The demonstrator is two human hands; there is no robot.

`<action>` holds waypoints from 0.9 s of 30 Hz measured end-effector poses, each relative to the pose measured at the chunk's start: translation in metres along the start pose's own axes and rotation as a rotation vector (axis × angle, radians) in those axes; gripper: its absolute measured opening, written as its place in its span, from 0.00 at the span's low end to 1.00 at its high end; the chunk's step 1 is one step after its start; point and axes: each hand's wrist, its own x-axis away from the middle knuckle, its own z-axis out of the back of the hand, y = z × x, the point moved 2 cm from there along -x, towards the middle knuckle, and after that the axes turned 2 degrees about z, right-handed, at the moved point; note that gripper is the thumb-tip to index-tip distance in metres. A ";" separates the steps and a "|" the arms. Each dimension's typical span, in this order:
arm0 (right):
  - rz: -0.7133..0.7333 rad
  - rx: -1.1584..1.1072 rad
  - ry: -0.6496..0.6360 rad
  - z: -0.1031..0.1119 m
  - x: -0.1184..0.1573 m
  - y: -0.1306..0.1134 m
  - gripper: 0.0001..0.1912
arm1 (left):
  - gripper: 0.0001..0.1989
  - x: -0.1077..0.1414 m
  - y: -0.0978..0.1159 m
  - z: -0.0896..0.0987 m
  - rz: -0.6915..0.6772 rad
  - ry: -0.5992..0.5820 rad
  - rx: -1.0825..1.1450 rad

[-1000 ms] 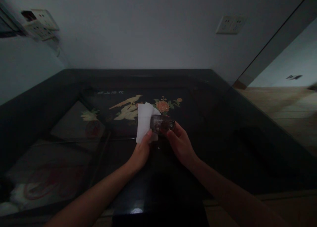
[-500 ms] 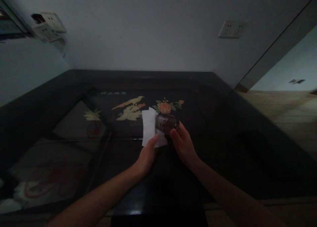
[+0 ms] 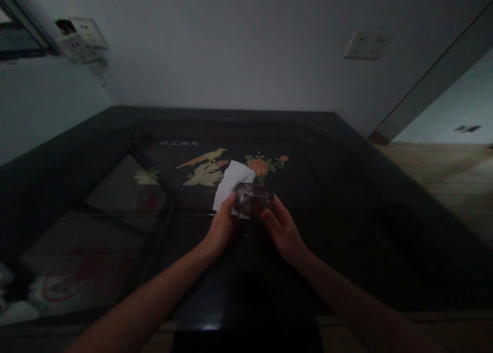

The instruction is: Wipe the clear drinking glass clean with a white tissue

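A dark, see-through piece that looks like a small glass cup [image 3: 252, 199] lies on its side in the air above the dark table [image 3: 215, 291]. The fingers and thumb of my right hand [image 3: 283, 227] are closed round its right end. My left hand [image 3: 223, 224] pinches a white tissue [image 3: 231, 182], with the thumb up against the left end of the cup. Part of the tissue sits behind and under the cup, and the dim light hides the finer shape of the cup.
The glossy tabletop carries an inlaid bird [image 3: 204, 160] and a flower picture [image 3: 258, 165]. Behind it rises a pale wall with a socket [image 3: 367, 45] at right and more sockets [image 3: 82, 37] at left. Wooden floor [image 3: 447, 173] shows on the right.
The tissue has tilted over to the right and gone behind the cup. My left hand has moved up and left, and its thumb now meets the cup, which has shifted slightly left and down.
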 end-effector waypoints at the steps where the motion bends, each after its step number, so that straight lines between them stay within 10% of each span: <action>1: 0.004 -0.008 0.000 0.000 0.000 0.002 0.26 | 0.11 0.000 0.001 -0.004 0.012 -0.013 0.053; 13: 0.007 -0.023 0.091 0.013 -0.005 0.014 0.19 | 0.15 0.017 -0.025 0.009 0.121 -0.061 -0.168; 18: -0.011 0.053 0.094 0.012 -0.006 0.013 0.18 | 0.16 0.028 -0.017 0.005 -0.153 -0.159 -0.249; 27: -0.006 0.105 -0.007 0.006 -0.002 0.001 0.28 | 0.13 -0.002 0.000 0.004 -0.074 0.030 -0.098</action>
